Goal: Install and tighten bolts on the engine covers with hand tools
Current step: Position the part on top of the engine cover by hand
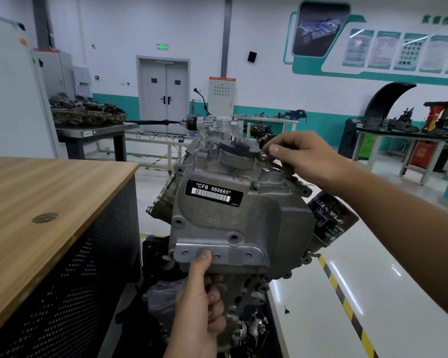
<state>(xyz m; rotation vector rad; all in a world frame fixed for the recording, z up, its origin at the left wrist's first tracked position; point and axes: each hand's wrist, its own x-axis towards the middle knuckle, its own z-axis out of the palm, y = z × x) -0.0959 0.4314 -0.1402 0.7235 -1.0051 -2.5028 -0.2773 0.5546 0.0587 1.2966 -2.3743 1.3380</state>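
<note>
Steadying the engine cover (233,215) at its near edge, the left hand (202,303) grips it, thumb on the flange. At the far right corner, the right hand (298,153) pinches a bolt (263,156), apparently finger-starting it; wrench-tightening likely follows.

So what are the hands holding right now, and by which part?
The left hand grips the grey cast-metal engine cover at its bottom edge, thumb on the front flange. The right hand pinches a small bolt at the cover's top right corner.
</note>
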